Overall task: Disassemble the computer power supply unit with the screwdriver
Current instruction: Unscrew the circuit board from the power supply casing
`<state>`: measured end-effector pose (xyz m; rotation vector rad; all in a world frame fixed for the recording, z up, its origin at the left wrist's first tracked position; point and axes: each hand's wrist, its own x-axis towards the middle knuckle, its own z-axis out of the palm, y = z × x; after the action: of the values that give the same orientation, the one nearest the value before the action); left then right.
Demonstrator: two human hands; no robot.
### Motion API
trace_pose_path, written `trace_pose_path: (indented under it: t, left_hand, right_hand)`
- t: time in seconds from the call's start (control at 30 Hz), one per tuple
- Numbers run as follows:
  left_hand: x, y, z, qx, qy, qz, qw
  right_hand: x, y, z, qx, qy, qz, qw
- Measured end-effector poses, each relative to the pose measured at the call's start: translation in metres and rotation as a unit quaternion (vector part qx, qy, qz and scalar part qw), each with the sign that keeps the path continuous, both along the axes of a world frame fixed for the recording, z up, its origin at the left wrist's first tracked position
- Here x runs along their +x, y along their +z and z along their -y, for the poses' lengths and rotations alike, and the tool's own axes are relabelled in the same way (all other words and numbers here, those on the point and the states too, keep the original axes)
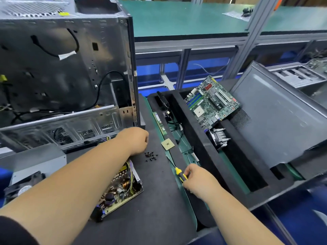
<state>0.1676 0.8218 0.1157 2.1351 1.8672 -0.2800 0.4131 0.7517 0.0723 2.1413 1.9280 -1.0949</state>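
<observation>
Right hand (198, 181) fingers curled round screwdriver (178, 172), shaft pointing 11 o'clock. Left hand (136, 141) loosely curled over screws (151, 155), grasp unclear. Opened power supply (122, 184) at screwdriver's 9 o'clock, left nearer.

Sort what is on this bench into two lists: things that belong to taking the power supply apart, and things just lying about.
Job: opened power supply, screwdriver, loose screws, metal cover.
Lying about: motherboard, processor chip, memory stick, heatsink, computer case.
</observation>
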Motion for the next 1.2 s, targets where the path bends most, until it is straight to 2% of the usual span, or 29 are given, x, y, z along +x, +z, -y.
trace_pose_path:
  t: [0.1, 0.3, 0.5, 0.6, 0.73, 0.83, 0.97, 1.03, 1.1, 1.2]
  left_hand:
    - [-0.007, 0.011, 0.011, 0.055, 0.027, 0.037, 0.997]
    - [-0.018, 0.031, 0.048, 0.109, 0.081, 0.091, 0.987]
    - [-0.038, 0.041, 0.107, 0.188, 0.177, 0.159, 0.953]
    - [-0.051, 0.039, 0.141, 0.223, 0.24, 0.185, 0.927]
    - [-0.071, 0.028, 0.181, 0.243, 0.308, 0.2, 0.898]
    - [-0.088, 0.019, 0.2, 0.237, 0.352, 0.211, 0.881]
    - [-0.111, 0.014, 0.207, 0.227, 0.363, 0.234, 0.873]
    - [-0.119, 0.013, 0.207, 0.222, 0.351, 0.237, 0.878]
    - [-0.126, 0.011, 0.205, 0.215, 0.322, 0.23, 0.893]
    - [-0.132, 0.007, 0.2, 0.196, 0.253, 0.178, 0.931]
  right_hand:
    - [-0.004, 0.001, 0.003, 0.006, 0.048, 0.039, 0.998]
    - [-0.009, 0.007, 0.001, 0.016, 0.1, 0.065, 0.993]
    - [-0.006, 0.017, -0.006, 0.043, 0.145, 0.058, 0.987]
    - [-0.018, 0.024, -0.01, 0.1, 0.164, -0.019, 0.981]
    - [-0.052, 0.036, -0.007, 0.13, 0.215, -0.126, 0.96]
    - [-0.083, 0.042, -0.004, 0.143, 0.229, -0.133, 0.954]
    - [-0.124, 0.046, -0.004, 0.177, 0.248, -0.124, 0.944]
    - [-0.142, 0.05, -0.004, 0.233, 0.283, -0.086, 0.926]
    - [-0.157, 0.054, -0.006, 0.27, 0.361, 0.001, 0.893]
    - [-0.169, 0.052, -0.01, 0.239, 0.47, 0.103, 0.843]
